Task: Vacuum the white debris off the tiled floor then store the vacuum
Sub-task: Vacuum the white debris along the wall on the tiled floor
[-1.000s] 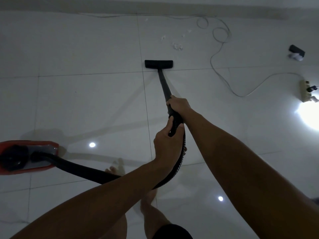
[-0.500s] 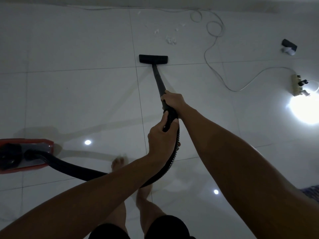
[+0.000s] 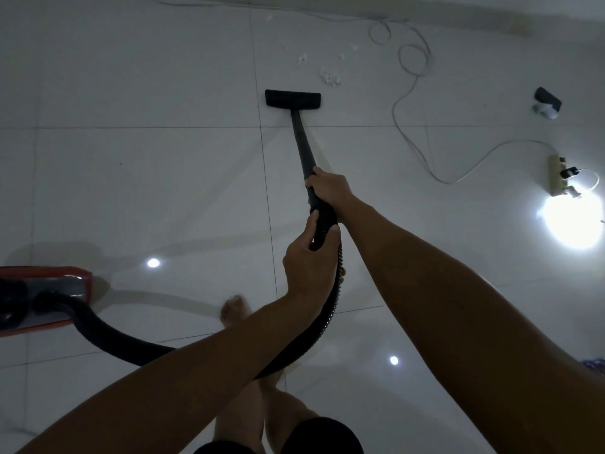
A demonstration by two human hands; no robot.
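With both arms stretched forward, I have my right hand (image 3: 329, 188) gripping the black wand (image 3: 302, 142) and my left hand (image 3: 309, 263) wrapped round the ribbed hose (image 3: 330, 309) just nearer. The floor nozzle (image 3: 293, 99) sits flat on the tiled floor (image 3: 147, 175), near the white debris (image 3: 330, 77) beyond its right end; possibly not touching. The red vacuum body (image 3: 45, 296) lies at left.

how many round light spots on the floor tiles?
2 small reflections: one right of the red vacuum body, one between the forearms. Arms may hide more.
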